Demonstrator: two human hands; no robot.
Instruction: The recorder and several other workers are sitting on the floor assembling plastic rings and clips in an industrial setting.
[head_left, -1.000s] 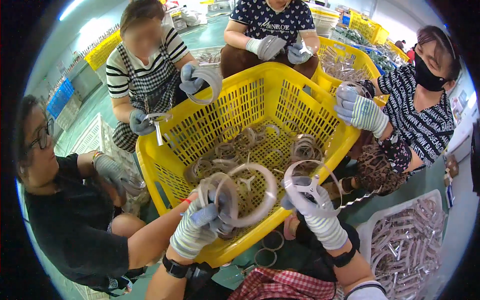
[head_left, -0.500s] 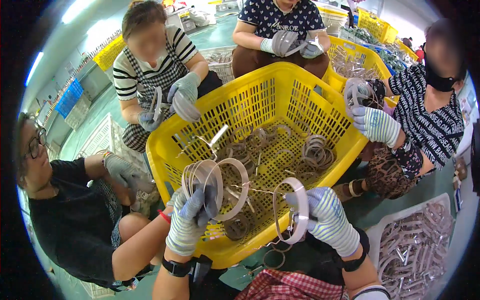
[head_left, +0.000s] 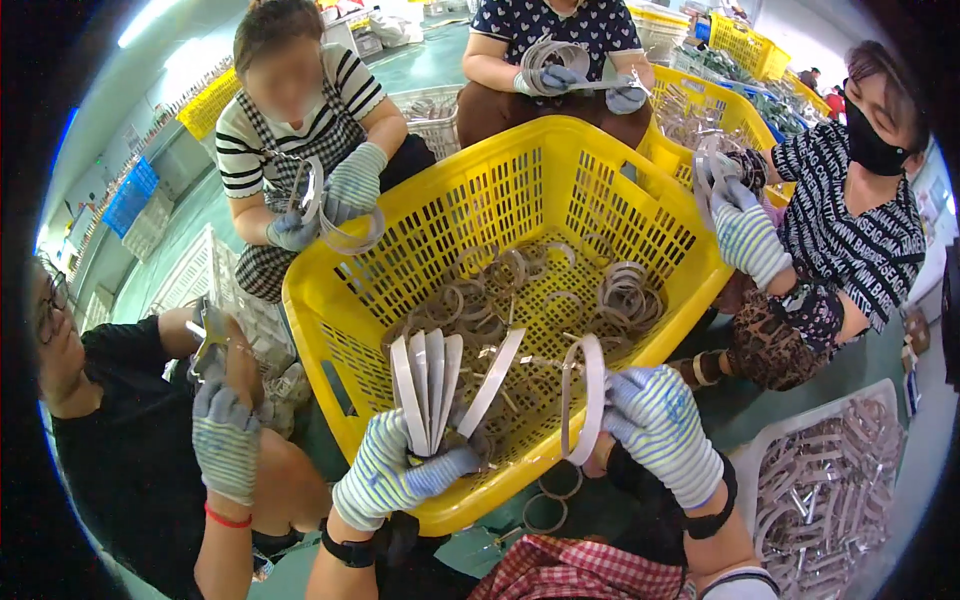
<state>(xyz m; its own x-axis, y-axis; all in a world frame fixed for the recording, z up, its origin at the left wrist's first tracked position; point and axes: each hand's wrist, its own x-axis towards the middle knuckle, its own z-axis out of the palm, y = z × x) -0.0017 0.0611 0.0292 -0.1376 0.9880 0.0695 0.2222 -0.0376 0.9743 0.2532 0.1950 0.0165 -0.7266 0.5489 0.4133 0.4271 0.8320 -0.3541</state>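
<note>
My left hand (head_left: pixel 405 478), in a striped glove, is closed around several thin metal band clamps (head_left: pixel 426 385). They fan out upright above the near side of a yellow plastic basket (head_left: pixel 316 330), one tilting away to the right. My right hand (head_left: pixel 665 430), gloved too, grips the edge of a single metal ring clamp (head_left: pixel 594 400). This ring hangs upright over the basket's near right rim; its lower part reaches in front of the rim. Some of my right fingertips are hidden behind the glove. Loose ring clamps (head_left: pixel 625 295) lie in heaps on the basket floor.
Around the basket sit several co-workers holding similar rings; one gloved co-worker hand (head_left: pixel 226 440) is close on my left. A white crate (head_left: pixel 760 440) full of bands stands at my right. Two rings (head_left: pixel 545 512) lie below the near rim.
The clamps in my left hand have turned more edge-on, and that hand has tilted sideways. My right hand's ring has turned narrower. The co-worker at left has raised a gloved hand.
</note>
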